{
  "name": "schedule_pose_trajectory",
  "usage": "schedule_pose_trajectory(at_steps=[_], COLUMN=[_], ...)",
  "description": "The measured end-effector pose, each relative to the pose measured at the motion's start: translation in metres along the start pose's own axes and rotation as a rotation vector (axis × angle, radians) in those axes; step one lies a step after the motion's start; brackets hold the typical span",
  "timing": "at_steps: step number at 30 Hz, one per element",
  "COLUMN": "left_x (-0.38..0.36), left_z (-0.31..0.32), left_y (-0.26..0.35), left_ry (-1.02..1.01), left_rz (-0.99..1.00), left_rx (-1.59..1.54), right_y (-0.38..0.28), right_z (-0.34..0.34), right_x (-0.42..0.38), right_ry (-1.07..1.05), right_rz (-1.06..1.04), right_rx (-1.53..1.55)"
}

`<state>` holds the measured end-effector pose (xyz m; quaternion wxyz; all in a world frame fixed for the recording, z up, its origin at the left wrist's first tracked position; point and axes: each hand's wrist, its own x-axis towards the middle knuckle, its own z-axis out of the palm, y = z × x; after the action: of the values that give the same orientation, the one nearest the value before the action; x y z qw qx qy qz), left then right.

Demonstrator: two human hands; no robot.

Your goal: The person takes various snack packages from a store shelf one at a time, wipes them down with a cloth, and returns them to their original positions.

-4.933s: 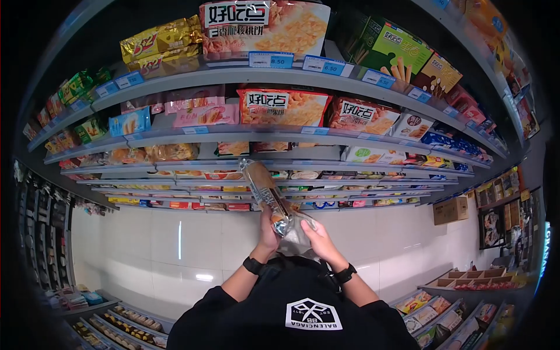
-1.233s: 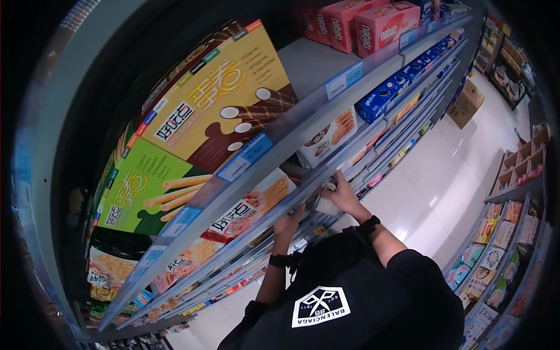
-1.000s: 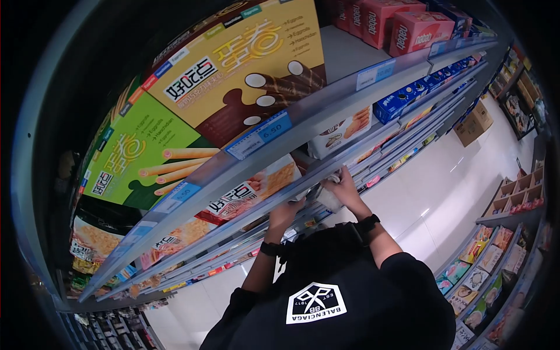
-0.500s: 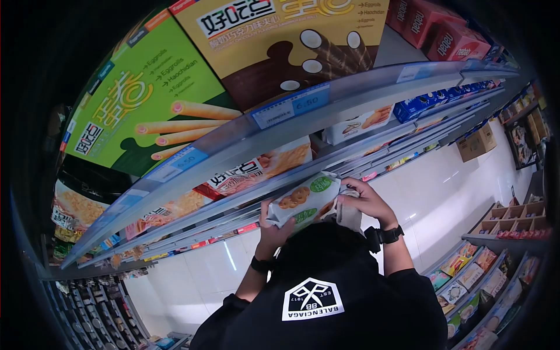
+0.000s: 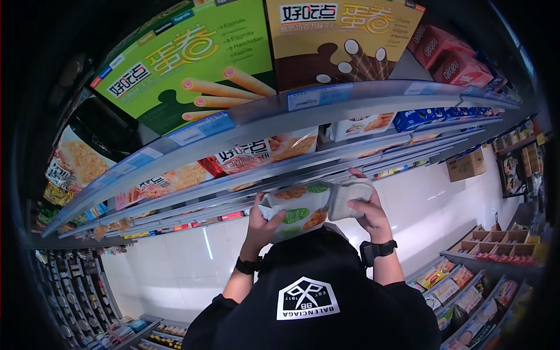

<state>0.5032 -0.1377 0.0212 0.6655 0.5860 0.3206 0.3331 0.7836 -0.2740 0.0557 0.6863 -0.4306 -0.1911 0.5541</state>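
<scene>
My left hand [image 5: 263,220] grips one end of a white snack packet [image 5: 306,205] with pictures of golden biscuits and green labels, its thumb across the front. In my right hand [image 5: 373,213] is a folded light-grey cloth [image 5: 347,199], pinched between thumb and fingers right beside the packet's other end. Both are held in front of my chest, close to the shelf edges. Wristbands show on both forearms.
Ahead rises a shelf unit [image 5: 262,106] with price tags along its curved edge. On it stand a green egg-roll box [image 5: 192,64], a brown egg-roll box [image 5: 344,46] and red boxes [image 5: 461,69]. A cardboard carton [image 5: 466,165] sits on the floor; snack racks [image 5: 475,291] are at right.
My right hand and the cloth have moved off the packet's face to its right end, showing more of the cloth. The packet has tilted and shifted slightly left; the shelf view has shifted too.
</scene>
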Motion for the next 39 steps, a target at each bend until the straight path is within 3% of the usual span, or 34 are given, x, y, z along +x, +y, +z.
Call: schedule_pose_trajectory(at_steps=[2, 4, 5, 6, 8, 10, 11, 13, 14, 16, 18, 21, 22, 24, 26, 27, 29, 32, 34, 36, 37, 39], left_x=[0.0, -0.001, -0.002, -0.002, -0.002, 0.0, -0.001, -0.008, -0.011, -0.017, -0.026, -0.03, -0.031, -0.035, -0.035, -0.035, -0.037, -0.046, -0.052, -0.061, -0.064, -0.07], left_z=[0.007, 0.018, 0.025, 0.032, 0.044, 0.058, 0.067, 0.063, 0.061, 0.061, 0.065, 0.071, 0.071, 0.076, 0.081, 0.082, 0.08, 0.074, 0.077, 0.079, 0.08, 0.089], left_y=[0.001, 0.007, 0.01, 0.013, 0.018, 0.024, 0.027, 0.02, 0.017, 0.014, 0.008, 0.012, 0.015, 0.009, 0.007, 0.009, 0.011, 0.01, 0.005, 0.004, -0.002, -0.002], left_ry=[0.002, -0.005, 0.001, -0.007, -0.002, 0.038, 0.184, 0.219, 0.241, 0.26, 0.292, 0.282, 0.219, 0.251, 0.278, 0.277, 0.344, 0.406, 0.465, 0.434, 0.363, 0.349], left_rz=[-0.01, 0.01, 0.009, 0.012, 0.015, -0.046, -0.148, -0.183, -0.229, -0.234, -0.053, -0.009, -0.001, 0.001, -0.003, -0.001, -0.054, -0.051, -0.069, -0.102, -0.058, -0.031], left_rx=[-0.007, -0.132, -0.146, -0.181, -0.224, -0.448, -0.539, -0.663, -0.777, -0.755, -0.562, -0.589, -0.539, -0.45, -0.43, -0.425, -0.725, -0.736, -0.731, -0.702, -0.64, -0.601], right_y=[-0.002, -0.002, 0.001, -0.002, -0.002, 0.013, 0.018, 0.026, 0.028, 0.029, 0.023, 0.014, 0.013, 0.012, 0.022, 0.024, 0.026, 0.027, 0.024, 0.028, 0.028, 0.035], right_z=[0.011, 0.018, 0.032, 0.046, 0.068, 0.078, 0.084, 0.088, 0.085, 0.077, 0.067, 0.056, 0.055, 0.058, 0.067, 0.073, 0.074, 0.056, 0.044, 0.037, 0.039, 0.051], right_x=[-0.001, -0.002, -0.004, -0.003, 0.001, 0.0, -0.004, -0.018, -0.024, -0.032, -0.032, -0.026, -0.024, -0.022, -0.026, -0.034, -0.042, -0.044, -0.041, -0.039, -0.04, -0.046], right_ry=[0.08, 0.308, 0.326, 0.317, 0.06, -0.1, -0.117, -0.395, -0.414, -0.576, -0.627, -0.308, -0.31, -0.057, -0.072, -0.255, -0.566, -0.69, -0.656, -0.236, -0.143, -0.158], right_rz=[-0.099, -0.493, -0.625, -0.618, -1.027, -0.997, -0.999, -0.869, -0.869, -0.89, -0.933, -0.945, -0.953, -0.86, -0.853, -0.828, -0.848, -0.823, -0.856, -0.824, -0.781, -0.795], right_rx=[-0.02, -0.681, -0.684, -0.699, -1.284, -1.402, -1.407, -1.346, -1.351, -1.442, -1.477, -1.629, -1.627, -1.543, -1.557, -1.553, -1.527, -1.504, -1.545, -1.541, -1.528, -1.511])
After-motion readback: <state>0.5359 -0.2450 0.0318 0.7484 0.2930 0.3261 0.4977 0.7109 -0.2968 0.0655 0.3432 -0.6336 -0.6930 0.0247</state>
